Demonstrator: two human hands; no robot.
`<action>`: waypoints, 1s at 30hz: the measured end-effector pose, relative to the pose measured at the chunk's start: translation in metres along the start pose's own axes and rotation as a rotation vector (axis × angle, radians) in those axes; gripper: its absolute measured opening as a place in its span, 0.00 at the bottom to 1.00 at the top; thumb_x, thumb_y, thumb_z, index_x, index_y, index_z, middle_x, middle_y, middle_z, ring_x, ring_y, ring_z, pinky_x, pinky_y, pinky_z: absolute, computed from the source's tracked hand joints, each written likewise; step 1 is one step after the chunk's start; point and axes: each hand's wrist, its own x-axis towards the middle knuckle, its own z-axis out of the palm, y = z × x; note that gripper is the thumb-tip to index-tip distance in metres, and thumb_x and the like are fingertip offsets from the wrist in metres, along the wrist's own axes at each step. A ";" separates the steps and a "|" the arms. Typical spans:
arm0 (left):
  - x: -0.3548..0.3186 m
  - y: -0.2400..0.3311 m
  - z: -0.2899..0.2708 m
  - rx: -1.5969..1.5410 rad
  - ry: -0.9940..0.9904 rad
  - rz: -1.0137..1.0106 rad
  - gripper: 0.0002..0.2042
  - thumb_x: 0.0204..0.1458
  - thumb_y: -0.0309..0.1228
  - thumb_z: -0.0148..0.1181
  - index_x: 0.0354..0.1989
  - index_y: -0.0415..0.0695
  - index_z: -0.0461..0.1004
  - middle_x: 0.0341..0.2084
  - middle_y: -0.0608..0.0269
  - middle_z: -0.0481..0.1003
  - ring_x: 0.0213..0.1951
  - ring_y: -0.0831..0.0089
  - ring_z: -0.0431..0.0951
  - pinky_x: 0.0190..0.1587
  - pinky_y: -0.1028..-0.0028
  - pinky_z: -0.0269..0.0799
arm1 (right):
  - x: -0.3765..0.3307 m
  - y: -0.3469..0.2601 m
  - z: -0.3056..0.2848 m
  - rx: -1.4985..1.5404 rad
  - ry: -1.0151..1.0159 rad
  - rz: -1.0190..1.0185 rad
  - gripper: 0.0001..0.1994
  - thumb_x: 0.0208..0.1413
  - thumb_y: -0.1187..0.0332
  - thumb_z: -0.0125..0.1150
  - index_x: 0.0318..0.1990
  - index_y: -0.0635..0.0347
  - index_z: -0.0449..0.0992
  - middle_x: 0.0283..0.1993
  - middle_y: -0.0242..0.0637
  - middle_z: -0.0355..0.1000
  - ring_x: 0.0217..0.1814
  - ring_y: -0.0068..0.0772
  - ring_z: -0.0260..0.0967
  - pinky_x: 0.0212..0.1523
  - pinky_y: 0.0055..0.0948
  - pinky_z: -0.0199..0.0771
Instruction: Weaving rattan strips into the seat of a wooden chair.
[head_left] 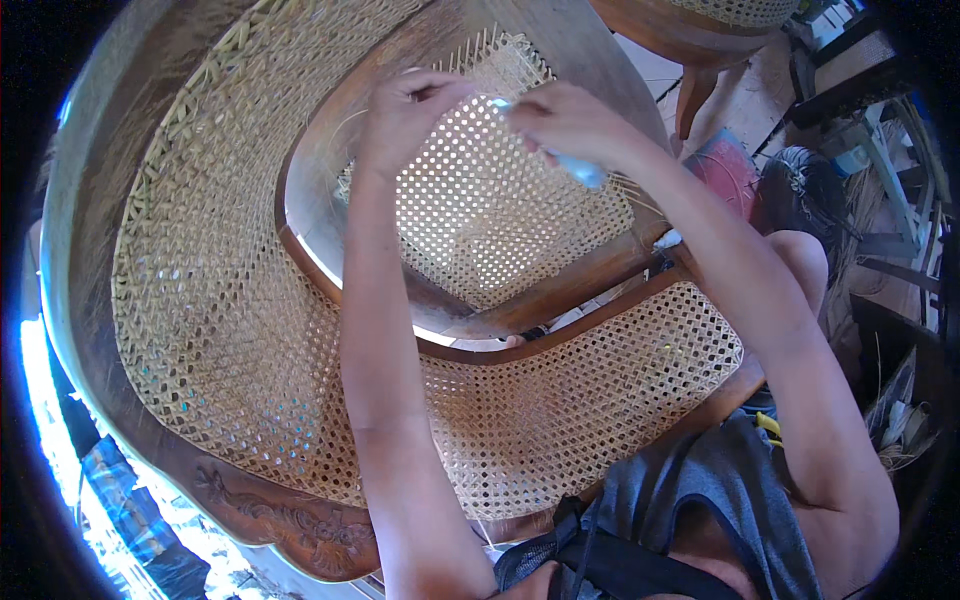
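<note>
I am in a cluttered workshop with a pale wooden floor, bent over a dark wooden chair whose carved frame curves away to the left of my arms. Its broad woven cane back spreads below and to the left of my left hand, the open mesh letting daylight through. Inside the inner wooden rim lies the cane seat panel, directly under both my hands, its far edge unfinished, with loose strand ends sticking up beyond my fingers.

My left hand is curled nearly closed, fingertips pinched together at the panel's far edge; whether a strand is between them I cannot tell. Just to its right, almost touching, my right hand is wrapped tight around a light blue tool handle, which juts out below my palm.

Right of my right arm sit a red container, its contents hidden, a second chair's leg and piles of loose cane strips.
</note>
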 end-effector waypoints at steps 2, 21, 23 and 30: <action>0.003 -0.008 -0.016 0.172 0.019 0.037 0.10 0.50 0.31 0.69 0.37 0.39 0.81 0.24 0.73 0.72 0.27 0.83 0.68 0.30 0.81 0.65 | 0.026 0.002 0.022 0.057 -0.064 -0.003 0.17 0.60 0.62 0.55 0.27 0.70 0.76 0.20 0.39 0.72 0.18 0.26 0.70 0.21 0.29 0.71; 0.025 -0.037 -0.029 0.555 -0.084 0.256 0.10 0.53 0.34 0.59 0.32 0.39 0.79 0.30 0.49 0.75 0.36 0.54 0.75 0.41 0.60 0.71 | 0.061 0.000 0.057 -0.018 0.017 0.031 0.10 0.45 0.69 0.58 0.18 0.66 0.79 0.19 0.49 0.75 0.24 0.39 0.78 0.29 0.37 0.77; 0.024 -0.039 -0.024 0.654 -0.061 0.269 0.10 0.53 0.35 0.58 0.32 0.41 0.79 0.31 0.49 0.75 0.40 0.54 0.74 0.43 0.58 0.70 | 0.063 0.004 0.053 -0.005 -0.001 0.038 0.13 0.47 0.68 0.56 0.17 0.62 0.80 0.20 0.46 0.76 0.25 0.39 0.79 0.31 0.40 0.78; -0.001 -0.020 -0.015 0.602 -0.007 0.201 0.07 0.48 0.34 0.61 0.32 0.48 0.82 0.32 0.54 0.77 0.41 0.53 0.75 0.44 0.60 0.71 | 0.057 -0.002 0.055 -0.171 -0.014 0.034 0.16 0.55 0.65 0.52 0.26 0.68 0.80 0.23 0.51 0.76 0.27 0.45 0.78 0.32 0.40 0.78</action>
